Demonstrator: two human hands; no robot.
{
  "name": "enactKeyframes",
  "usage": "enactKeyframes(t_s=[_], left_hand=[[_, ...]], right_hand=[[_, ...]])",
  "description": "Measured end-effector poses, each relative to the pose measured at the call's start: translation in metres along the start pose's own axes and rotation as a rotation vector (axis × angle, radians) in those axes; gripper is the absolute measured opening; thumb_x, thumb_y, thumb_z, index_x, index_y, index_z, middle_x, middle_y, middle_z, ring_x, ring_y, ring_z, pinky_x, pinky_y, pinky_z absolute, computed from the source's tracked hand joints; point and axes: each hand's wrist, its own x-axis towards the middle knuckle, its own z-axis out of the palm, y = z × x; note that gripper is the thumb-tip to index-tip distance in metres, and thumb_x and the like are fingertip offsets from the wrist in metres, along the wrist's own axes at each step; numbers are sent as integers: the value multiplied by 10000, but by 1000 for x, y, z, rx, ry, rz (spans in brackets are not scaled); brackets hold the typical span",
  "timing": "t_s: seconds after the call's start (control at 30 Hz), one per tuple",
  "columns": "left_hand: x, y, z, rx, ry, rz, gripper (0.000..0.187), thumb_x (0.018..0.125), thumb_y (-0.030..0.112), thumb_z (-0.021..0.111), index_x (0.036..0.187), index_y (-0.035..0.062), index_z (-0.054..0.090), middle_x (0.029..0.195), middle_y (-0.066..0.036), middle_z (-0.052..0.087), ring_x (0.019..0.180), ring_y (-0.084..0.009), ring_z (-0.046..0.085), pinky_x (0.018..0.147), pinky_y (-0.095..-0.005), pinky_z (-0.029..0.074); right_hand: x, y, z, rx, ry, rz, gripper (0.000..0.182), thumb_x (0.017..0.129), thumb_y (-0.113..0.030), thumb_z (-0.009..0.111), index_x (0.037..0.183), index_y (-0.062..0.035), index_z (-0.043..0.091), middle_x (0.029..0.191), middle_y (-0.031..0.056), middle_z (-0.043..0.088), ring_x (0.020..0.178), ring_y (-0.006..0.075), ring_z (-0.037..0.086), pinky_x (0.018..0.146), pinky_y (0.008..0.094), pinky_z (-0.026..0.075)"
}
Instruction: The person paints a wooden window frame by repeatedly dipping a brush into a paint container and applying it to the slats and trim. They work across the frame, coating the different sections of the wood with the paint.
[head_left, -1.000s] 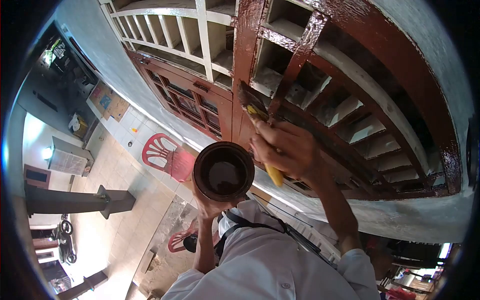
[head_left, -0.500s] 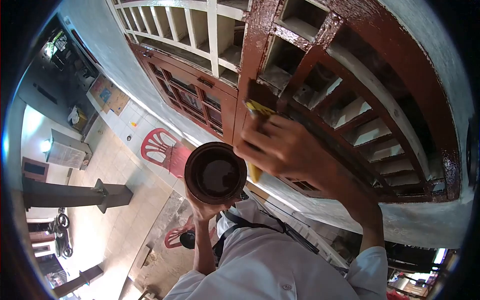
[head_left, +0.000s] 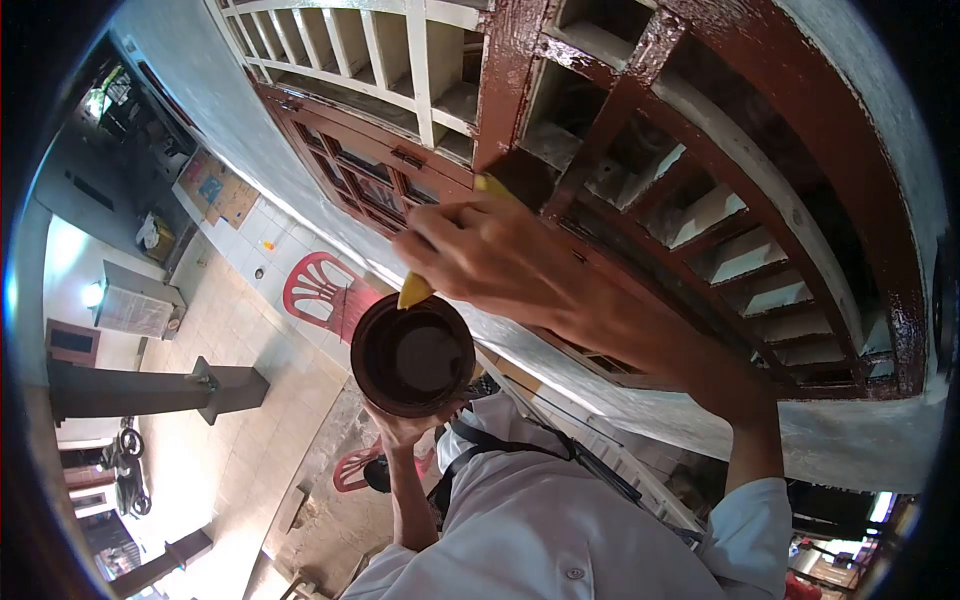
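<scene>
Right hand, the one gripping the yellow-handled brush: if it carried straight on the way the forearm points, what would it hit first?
Probably the brown-framed window with small panes would meet the right hand first, though depth is unclear from this single view.

Round dark-brown pot (head_left: 364, 372) is mouth-up, dark liquid (head_left: 425, 360) inside. Yellow-handled paintbrush (head_left: 413, 291) is kinda slanted, dark bristles (head_left: 526, 181) right by the red-brown wooden lattice frame (head_left: 503, 95).

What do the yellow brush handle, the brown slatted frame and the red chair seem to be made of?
Yellow brush handle: smooth and evenly coloured, so plastic or painted wood. Brown slatted frame: probably wood, glossily painted, given its joined bars and shiny highlights. Red chair: likely smooth moulded plastic, from its slotted, rounded back.
</scene>
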Motion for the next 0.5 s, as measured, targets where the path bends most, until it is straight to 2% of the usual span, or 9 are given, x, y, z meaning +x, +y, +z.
enactKeyframes(t_s=[0.03, 0.13, 0.27, 0.43, 0.5], left_hand=[[0, -1, 0, 1, 2, 0, 1087, 423, 339, 956, 1274, -45, 400, 1170, -143, 583, 1021, -251, 618, 889, -380, 526], [-1, -2, -3, 12, 10, 3, 1090, 423, 342, 956, 1275, -45, 397, 1172, -144, 581, 1024, -252, 617, 890, -380, 525], [-3, -5, -5, 20, 26, 5, 1094, 424, 345, 955, 1278, -45, 394, 1176, -145, 578, 1027, -253, 615, 891, -381, 524], [-4, -8, -6, 24, 43, 8, 1099, 424, 349, 955, 1280, -46, 390, 1180, -146, 575, 1030, -254, 613, 893, -382, 523], [-4, -10, -6, 24, 42, 6, 1101, 424, 350, 954, 1282, -46, 388, 1181, -147, 573, 1032, -254, 613, 893, -382, 523]], right_hand=[[0, 2, 4, -14, 36, -43, 108, 773, -146, 623, 838, -101, 549, 827, 17, 540, 694, 106, 600, 624, 230, 476], [6, 7, -19, -12, -94, -81, 104, 784, -155, 620, 838, -104, 547, 823, 17, 536, 680, 106, 601, 625, 237, 478], [-14, 5, -39, -33, -204, -17, 102, 791, -162, 619, 847, -105, 556, 807, 16, 526, 677, 112, 597, 619, 249, 476], [-8, -6, -70, 120, -312, 224, 172, 754, -154, 651, 903, -92, 590, 802, 14, 532, 687, 120, 606, 614, 237, 492], [6, -2, -75, 16, -269, 139, 158, 746, -159, 661, 861, -101, 569, 790, 8, 529, 685, 116, 604, 611, 228, 490]])
